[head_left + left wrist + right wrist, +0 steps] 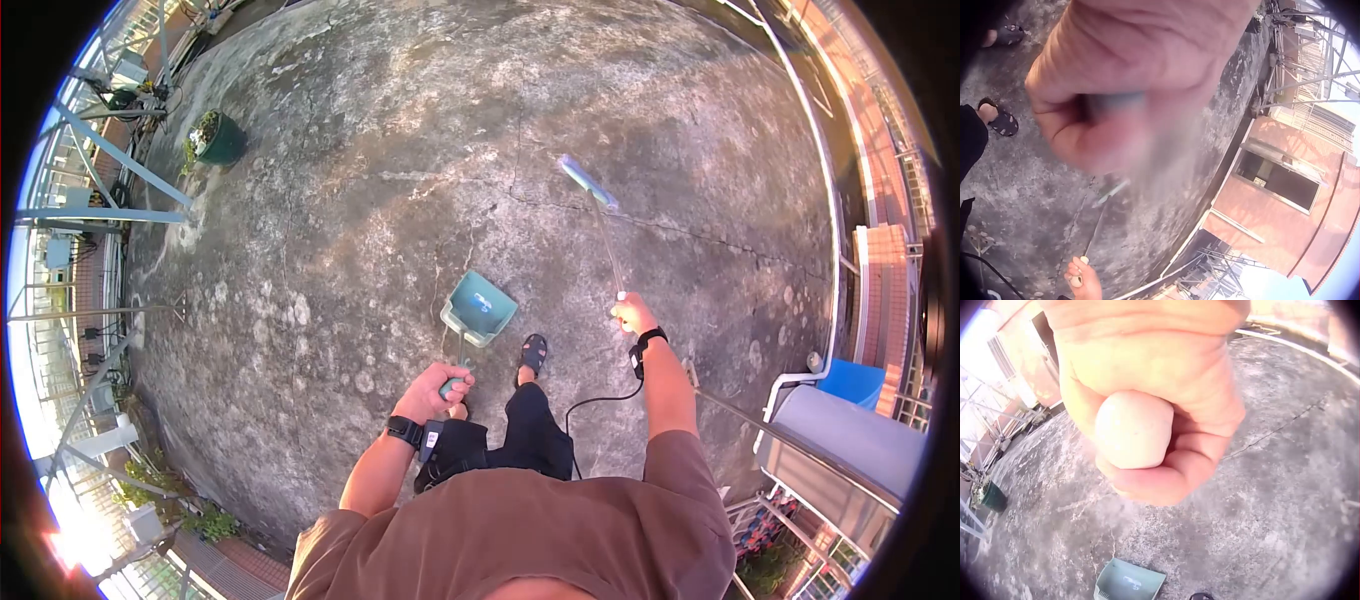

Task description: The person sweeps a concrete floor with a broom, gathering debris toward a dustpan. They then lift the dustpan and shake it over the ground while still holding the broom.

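Note:
My left hand (432,390) grips the green handle of a long-handled dustpan (462,298). The teal pan sits in front of my feet, with small pale blue-white bits (482,302) inside. In the left wrist view the curled fingers of the left hand (1129,69) hide most of the handle. My right hand (634,313) holds a broom by its stick, whose rounded white end (1135,428) pokes out of the fist in the right wrist view. The broom's blue-green head (588,182) lies ahead, up and right of the dustpan, over the concrete.
Stained, cracked concrete (340,230) spreads around me. A green plant pot (222,142) stands at the far left near metal struts (120,150). At the right are a white pipe (825,180) and a grey covered unit (850,435). My sandalled foot (534,352) is beside the dustpan. A black cable (600,399) hangs from my right wrist.

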### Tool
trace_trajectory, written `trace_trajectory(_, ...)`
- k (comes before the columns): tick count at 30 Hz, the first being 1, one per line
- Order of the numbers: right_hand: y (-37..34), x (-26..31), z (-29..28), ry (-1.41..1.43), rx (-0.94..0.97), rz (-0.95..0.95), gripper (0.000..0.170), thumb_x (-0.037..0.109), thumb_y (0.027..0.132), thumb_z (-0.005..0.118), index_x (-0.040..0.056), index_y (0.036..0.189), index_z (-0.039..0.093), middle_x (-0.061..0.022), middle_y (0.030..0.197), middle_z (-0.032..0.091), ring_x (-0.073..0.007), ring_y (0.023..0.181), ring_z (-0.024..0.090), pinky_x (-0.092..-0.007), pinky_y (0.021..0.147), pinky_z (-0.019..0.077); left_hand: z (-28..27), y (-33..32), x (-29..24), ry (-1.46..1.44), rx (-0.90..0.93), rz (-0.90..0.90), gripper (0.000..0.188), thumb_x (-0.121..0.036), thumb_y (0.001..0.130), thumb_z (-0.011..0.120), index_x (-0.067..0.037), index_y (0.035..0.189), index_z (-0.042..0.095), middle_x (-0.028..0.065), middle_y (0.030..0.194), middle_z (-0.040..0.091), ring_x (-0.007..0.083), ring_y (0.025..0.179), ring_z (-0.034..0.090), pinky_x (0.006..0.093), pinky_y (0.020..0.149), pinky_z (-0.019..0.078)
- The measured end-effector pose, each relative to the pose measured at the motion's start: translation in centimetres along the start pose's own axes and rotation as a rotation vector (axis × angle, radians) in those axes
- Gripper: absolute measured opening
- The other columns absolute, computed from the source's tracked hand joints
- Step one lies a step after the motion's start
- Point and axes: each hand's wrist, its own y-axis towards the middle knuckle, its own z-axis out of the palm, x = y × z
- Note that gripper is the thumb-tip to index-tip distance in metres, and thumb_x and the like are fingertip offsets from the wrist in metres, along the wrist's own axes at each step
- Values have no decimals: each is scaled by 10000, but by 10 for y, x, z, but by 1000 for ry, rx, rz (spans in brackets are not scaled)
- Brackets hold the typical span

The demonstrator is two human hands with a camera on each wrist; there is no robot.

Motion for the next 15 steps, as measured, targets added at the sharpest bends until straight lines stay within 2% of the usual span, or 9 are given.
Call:
trace_trajectory(4,42,-7,15,253,134,73,53,14,718,506,33,718,456,-107,477,429,-227,373,479,-362,314,327,24,18,-20,4,-87,32,135,-48,834,478,81,814,443,68,645,446,73,425,387,169,298,289)
trace_trajectory(6,35,-34,40,123,133,213,30,22,741,489,6,764,479,-112,499,455,-241,376,490,-341,299,327,30,21,-32,96,-83,10,134,-49,839,465,81,816,441,73,660,449,72,420,388,172,296,296)
trace_trajectory(7,29,-62,57,-237,85,151,48,20,723,501,-25,725,520,-134,510,518,-253,437,565,-350,322,395,39,17,-36,83,-106,17,134,-52,842,458,76,808,442,67,652,438,72,414,387,176,296,301)
trace_trajectory(8,-3,-68,54,-162,275,193,72,17,700,532,0,745,479,-120,567,537,-222,507,595,-369,364,430,38,18,-39,75,-103,20,134,-52,842,458,76,808,442,67,652,438,72,414,387,176,296,301)
trace_trajectory(9,3,-148,50,-390,519,-396,122,54,683,546,-45,614,556,-161,571,597,-241,546,634,-343,483,510,34,20,-44,42,-92,16,133,-52,840,460,74,801,444,62,640,431,73,411,387,176,296,300)
trace_trajectory(10,-42,-124,62,-484,388,59,177,22,681,531,-92,814,506,-180,629,592,-241,528,613,-368,434,480,31,24,-50,13,-75,13,132,-52,839,462,71,794,447,57,628,424,74,408,386,176,295,299)
trace_trajectory(11,-71,-135,66,-535,321,130,209,29,676,524,-114,827,509,-188,657,597,-245,532,616,-373,448,483,27,26,-53,-26,-61,-14,132,-53,839,464,68,789,442,55,627,421,77,407,389,178,294,301)
trace_trajectory(12,-91,-146,65,-503,456,173,200,48,682,537,-109,794,487,-174,643,587,-239,525,606,-367,437,472,29,26,-57,-25,-46,-15,132,-53,839,464,68,789,442,55,627,421,77,407,389,178,294,301)
trace_trajectory(15,-152,-110,44,-404,497,345,190,50,685,549,-70,807,464,-128,595,543,-206,489,565,-340,401,436,35,26,-63,9,-80,-24,128,-46,843,458,68,786,442,65,640,440,79,408,399,180,293,304)
